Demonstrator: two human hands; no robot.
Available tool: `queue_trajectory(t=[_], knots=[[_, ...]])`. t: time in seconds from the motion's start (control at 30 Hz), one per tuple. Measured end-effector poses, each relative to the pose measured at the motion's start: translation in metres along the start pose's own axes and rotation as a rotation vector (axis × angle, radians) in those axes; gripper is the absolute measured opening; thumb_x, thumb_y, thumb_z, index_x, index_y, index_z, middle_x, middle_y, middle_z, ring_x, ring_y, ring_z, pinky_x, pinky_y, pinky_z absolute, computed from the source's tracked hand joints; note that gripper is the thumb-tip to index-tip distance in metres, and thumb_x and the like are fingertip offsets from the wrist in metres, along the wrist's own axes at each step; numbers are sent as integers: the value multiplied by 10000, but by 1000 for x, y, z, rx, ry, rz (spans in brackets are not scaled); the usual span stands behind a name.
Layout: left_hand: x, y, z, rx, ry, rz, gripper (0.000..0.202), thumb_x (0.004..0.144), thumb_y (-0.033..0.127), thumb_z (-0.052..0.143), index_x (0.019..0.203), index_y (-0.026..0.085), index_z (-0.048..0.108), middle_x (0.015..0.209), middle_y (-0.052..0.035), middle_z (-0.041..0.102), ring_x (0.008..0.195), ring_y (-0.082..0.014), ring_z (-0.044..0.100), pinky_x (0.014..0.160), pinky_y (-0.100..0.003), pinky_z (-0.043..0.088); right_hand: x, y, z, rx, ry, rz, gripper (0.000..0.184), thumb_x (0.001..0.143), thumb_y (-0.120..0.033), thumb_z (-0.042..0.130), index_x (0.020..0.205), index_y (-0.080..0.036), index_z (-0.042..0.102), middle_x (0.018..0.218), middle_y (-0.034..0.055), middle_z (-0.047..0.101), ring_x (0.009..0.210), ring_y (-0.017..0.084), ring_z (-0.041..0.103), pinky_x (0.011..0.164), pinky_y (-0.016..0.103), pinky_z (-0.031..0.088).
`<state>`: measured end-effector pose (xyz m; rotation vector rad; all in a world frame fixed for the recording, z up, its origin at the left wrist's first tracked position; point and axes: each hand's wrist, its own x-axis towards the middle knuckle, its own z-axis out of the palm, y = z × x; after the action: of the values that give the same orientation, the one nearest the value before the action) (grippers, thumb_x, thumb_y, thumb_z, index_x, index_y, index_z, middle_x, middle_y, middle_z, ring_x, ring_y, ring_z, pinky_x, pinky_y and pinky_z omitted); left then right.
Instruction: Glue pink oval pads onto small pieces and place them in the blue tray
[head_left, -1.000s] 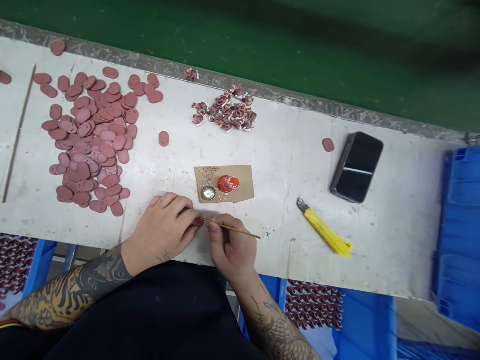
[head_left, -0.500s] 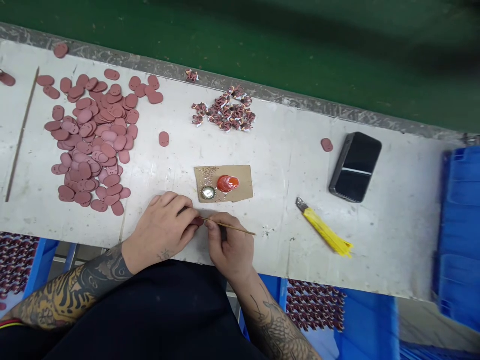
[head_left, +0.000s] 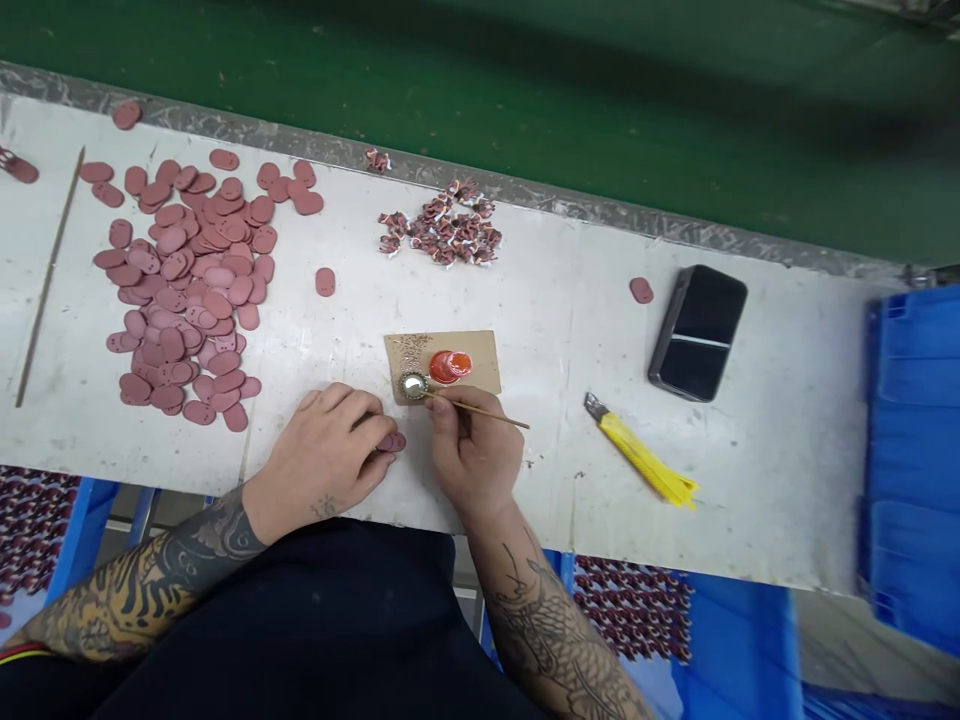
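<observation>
My left hand [head_left: 324, 455] rests near the table's front edge, fingers pinched on a small reddish oval piece [head_left: 391, 441]. My right hand [head_left: 471, 455] grips a thin wooden stick [head_left: 480, 410], its tip reaching a metal bottle cap [head_left: 413, 384]. The cap sits on a brown card [head_left: 484, 358] beside a blob of red paste [head_left: 450, 366]. A large heap of reddish oval pieces [head_left: 187, 280] lies to the left.
A pile of small decorated pieces [head_left: 442, 225] lies at the back centre. A black phone [head_left: 697, 332] and a yellow utility knife [head_left: 641, 462] lie to the right. Blue crates [head_left: 911, 460] stand at the right and below the table. A long thin rod [head_left: 46, 280] lies far left.
My right hand moved up and away from the left hand, carrying the stick's tip from the held oval piece to the bottle cap. The left hand stayed put.
</observation>
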<state>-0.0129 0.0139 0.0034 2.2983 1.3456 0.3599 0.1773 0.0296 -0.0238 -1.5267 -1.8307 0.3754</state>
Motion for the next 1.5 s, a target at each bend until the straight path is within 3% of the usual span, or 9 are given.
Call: queue_trajectory(t=[0.3, 0.57, 1.27, 1.5], knots=[[0, 1, 1, 5, 15, -1, 171, 975, 336, 523, 994, 224, 651, 1016, -43, 630, 992, -242, 524, 824, -423, 417, -8, 1, -9, 126, 14, -22, 63, 936, -199, 580, 987, -230, 601, 852, 10, 721, 733, 169, 706, 655, 276, 559], [-1, -1, 3, 7, 31, 4, 152, 966, 315, 537, 955, 223, 656, 1010, -41, 626, 982, -241, 524, 824, -415, 419, -36, -9, -20, 217, -181, 70, 76, 920, -175, 583, 963, -237, 594, 816, -3, 705, 705, 165, 701, 617, 267, 547], [0, 1, 2, 32, 22, 10, 146, 964, 301, 534, 950, 216, 652, 1031, -52, 632, 987, -251, 522, 814, -429, 425, -32, -13, -15, 120, -176, -56, 57, 929, -162, 547, 922, -213, 570, 793, 16, 689, 701, 165, 680, 636, 280, 556], [0, 0, 5, 31, 52, 16, 169, 968, 331, 541, 954, 222, 670, 990, -58, 639, 957, -246, 525, 794, -421, 418, -28, -6, -15, 201, -87, 128, 41, 944, -236, 579, 977, -222, 598, 835, 21, 715, 704, 176, 698, 620, 301, 552]])
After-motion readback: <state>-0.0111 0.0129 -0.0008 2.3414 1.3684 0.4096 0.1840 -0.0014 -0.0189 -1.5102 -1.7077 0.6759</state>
